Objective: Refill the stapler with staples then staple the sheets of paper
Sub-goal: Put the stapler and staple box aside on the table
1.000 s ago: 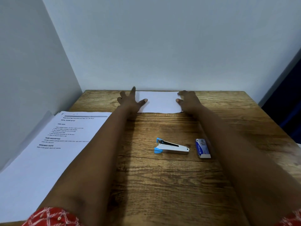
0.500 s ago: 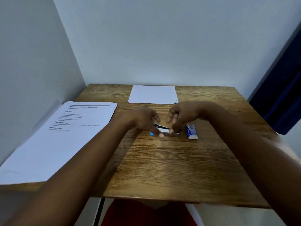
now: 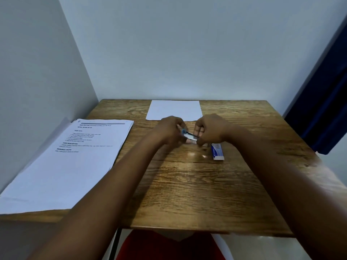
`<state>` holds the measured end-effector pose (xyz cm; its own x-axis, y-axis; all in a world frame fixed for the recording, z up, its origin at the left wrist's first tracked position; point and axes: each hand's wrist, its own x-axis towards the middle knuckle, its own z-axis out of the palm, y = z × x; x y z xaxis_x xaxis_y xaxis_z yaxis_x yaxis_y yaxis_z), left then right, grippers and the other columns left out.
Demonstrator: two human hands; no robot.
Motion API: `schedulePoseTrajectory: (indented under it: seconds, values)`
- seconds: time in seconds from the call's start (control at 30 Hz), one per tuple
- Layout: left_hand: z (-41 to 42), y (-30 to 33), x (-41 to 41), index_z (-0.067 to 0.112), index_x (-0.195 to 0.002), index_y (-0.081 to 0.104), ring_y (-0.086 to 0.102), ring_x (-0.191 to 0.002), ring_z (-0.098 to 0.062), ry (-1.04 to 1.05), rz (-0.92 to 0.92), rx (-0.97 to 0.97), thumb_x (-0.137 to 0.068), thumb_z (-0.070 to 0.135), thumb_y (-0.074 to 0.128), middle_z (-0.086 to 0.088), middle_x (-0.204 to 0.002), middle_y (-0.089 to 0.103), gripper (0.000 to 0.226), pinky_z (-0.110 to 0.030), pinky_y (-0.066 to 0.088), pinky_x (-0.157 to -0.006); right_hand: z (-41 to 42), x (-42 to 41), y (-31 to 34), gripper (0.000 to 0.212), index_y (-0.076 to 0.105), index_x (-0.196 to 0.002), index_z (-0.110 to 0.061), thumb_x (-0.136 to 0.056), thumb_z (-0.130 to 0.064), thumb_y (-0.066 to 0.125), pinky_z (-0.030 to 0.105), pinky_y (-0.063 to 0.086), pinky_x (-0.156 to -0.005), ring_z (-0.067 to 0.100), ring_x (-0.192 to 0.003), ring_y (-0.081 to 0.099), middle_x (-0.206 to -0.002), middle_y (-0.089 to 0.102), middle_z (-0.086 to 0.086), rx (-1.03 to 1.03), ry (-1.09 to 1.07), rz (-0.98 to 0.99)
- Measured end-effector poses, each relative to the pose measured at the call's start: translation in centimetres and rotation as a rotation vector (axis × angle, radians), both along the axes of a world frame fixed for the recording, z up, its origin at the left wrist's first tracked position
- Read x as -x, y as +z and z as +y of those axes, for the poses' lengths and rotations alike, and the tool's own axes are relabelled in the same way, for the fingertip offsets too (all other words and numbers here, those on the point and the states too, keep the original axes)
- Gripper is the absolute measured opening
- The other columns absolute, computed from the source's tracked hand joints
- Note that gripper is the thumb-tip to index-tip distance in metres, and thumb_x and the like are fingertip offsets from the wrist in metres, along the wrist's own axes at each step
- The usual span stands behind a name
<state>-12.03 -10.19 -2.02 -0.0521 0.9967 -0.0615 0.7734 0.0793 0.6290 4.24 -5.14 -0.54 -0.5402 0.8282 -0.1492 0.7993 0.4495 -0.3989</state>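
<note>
A small silver stapler with blue ends (image 3: 189,135) is lifted just above the wooden table (image 3: 187,184), tilted down to the right. My left hand (image 3: 169,131) grips its blue left end and my right hand (image 3: 210,131) pinches its right end. The blue and white staple box (image 3: 217,151) lies on the table just right of my right hand. Blank white sheets of paper (image 3: 173,109) lie flat at the far edge, behind both hands.
A stack of printed pages (image 3: 62,162) covers the table's left side and overhangs its edge. Walls stand close on the left and at the back. A dark blue curtain (image 3: 323,102) hangs to the right.
Both hands came back from the blank sheets at the far edge, closed on the stapler and lifted it off the table. The camera view has pulled back.
</note>
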Motion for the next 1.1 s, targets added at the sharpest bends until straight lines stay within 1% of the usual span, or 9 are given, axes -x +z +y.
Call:
schedulePoseTrajectory:
  seconds: [0.1, 0.3, 0.4, 0.53, 0.6, 0.73, 0.87, 1.0, 1.1]
  values:
    - [2.2, -0.1, -2.1, 0.012, -0.119, 0.057, 0.065, -0.090, -0.022, 0.175, -0.062, -0.215, -0.076, 0.023, 0.085, -0.008, -0.102, 0.068, 0.053, -0.036, 0.055, -0.081, 1.8, -1.5, 0.0, 0.025, 0.073, -0.089, -0.008, -0.067, -0.017, 0.081, 0.039, 0.056, -0.078, 0.021, -0.084, 0.067, -0.088, 0.073, 0.007, -0.074, -0.187, 0.114]
    - [7.7, -0.4, -7.4, 0.005, -0.137, 0.052, 0.058, -0.123, -0.029, 0.138, -0.300, -0.111, -0.094, 0.003, 0.052, -0.016, -0.134, 0.060, 0.042, -0.038, 0.044, -0.106, 5.5, -3.5, -1.6, 0.028, 0.067, -0.085, 0.000, -0.071, -0.022, 0.077, 0.034, 0.049, -0.061, 0.028, -0.081, 0.066, -0.086, 0.069, 0.014, -0.130, -0.484, 0.253]
    - [9.4, -1.0, -9.1, -0.004, -0.119, 0.062, 0.059, -0.106, -0.032, 0.095, -0.314, -0.086, -0.094, -0.002, 0.044, -0.023, -0.124, 0.063, 0.031, -0.032, 0.044, -0.085, 7.0, -4.0, -2.4, 0.028, 0.054, -0.075, -0.007, -0.074, -0.027, 0.073, 0.028, 0.029, -0.047, 0.028, -0.074, 0.054, -0.082, 0.056, 0.013, -0.147, -0.573, 0.269]
    - [11.0, -1.6, -10.7, -0.005, -0.112, 0.063, 0.053, -0.082, -0.027, 0.049, -0.399, -0.017, -0.087, -0.007, 0.036, -0.026, -0.105, 0.064, 0.036, -0.031, 0.041, -0.070, 9.0, -4.4, -3.1, 0.032, 0.041, -0.062, -0.012, -0.080, -0.023, 0.066, 0.028, 0.023, -0.045, 0.028, -0.070, 0.048, -0.073, 0.049, 0.009, -0.180, -0.648, 0.316]
    - [11.9, -1.7, -11.2, -0.001, -0.117, 0.063, 0.055, -0.086, -0.027, 0.013, -0.386, -0.015, -0.089, -0.006, 0.037, -0.022, -0.107, 0.065, 0.039, -0.032, 0.042, -0.073, 9.9, -4.5, -3.2, 0.031, 0.041, -0.063, -0.012, -0.081, -0.021, 0.065, 0.028, 0.028, -0.048, 0.027, -0.072, 0.050, -0.078, 0.051, 0.009, -0.191, -0.678, 0.319]
    - [13.7, -1.4, -11.8, -0.002, -0.103, 0.065, 0.060, -0.102, -0.036, -0.036, -0.235, 0.008, -0.091, -0.002, 0.041, -0.025, -0.117, 0.064, 0.027, -0.035, 0.042, -0.076, 11.3, -4.7, -3.4, 0.020, 0.052, -0.083, -0.007, -0.083, -0.022, 0.066, 0.032, 0.037, -0.061, 0.025, -0.076, 0.052, -0.090, 0.056, 0.011, -0.205, -0.709, 0.285]
    - [14.5, -1.5, -12.1, -0.008, -0.109, 0.064, 0.055, -0.116, -0.044, -0.024, -0.171, 0.036, -0.091, -0.001, 0.041, -0.030, -0.122, 0.060, 0.031, -0.045, 0.046, -0.095, 12.1, -5.0, -4.0, 0.020, 0.048, -0.077, -0.008, -0.082, -0.016, 0.065, 0.033, 0.038, -0.062, 0.028, -0.079, 0.056, -0.100, 0.063, 0.016, -0.216, -0.730, 0.293]
    - [14.4, -1.7, -12.0, 0.000, -0.098, 0.063, 0.058, -0.103, -0.040, -0.024, -0.197, 0.042, -0.091, 0.000, 0.043, -0.025, -0.113, 0.061, 0.021, -0.035, 0.044, -0.072, 12.2, -5.2, -4.0, 0.025, 0.051, -0.081, -0.007, -0.082, -0.024, 0.070, 0.031, 0.037, -0.061, 0.030, -0.084, 0.060, -0.099, 0.065, 0.018, -0.209, -0.713, 0.297]
    - [13.7, -1.3, -11.5, 0.003, -0.121, 0.064, 0.059, -0.105, -0.032, 0.027, -0.235, 0.055, -0.096, 0.004, 0.044, -0.016, -0.123, 0.061, 0.032, -0.029, 0.045, -0.074, 11.6, -5.7, -3.9, 0.043, 0.055, -0.093, -0.005, -0.079, -0.040, 0.076, 0.031, 0.039, -0.059, 0.028, -0.091, 0.061, -0.098, 0.061, 0.014, -0.190, -0.712, 0.292]
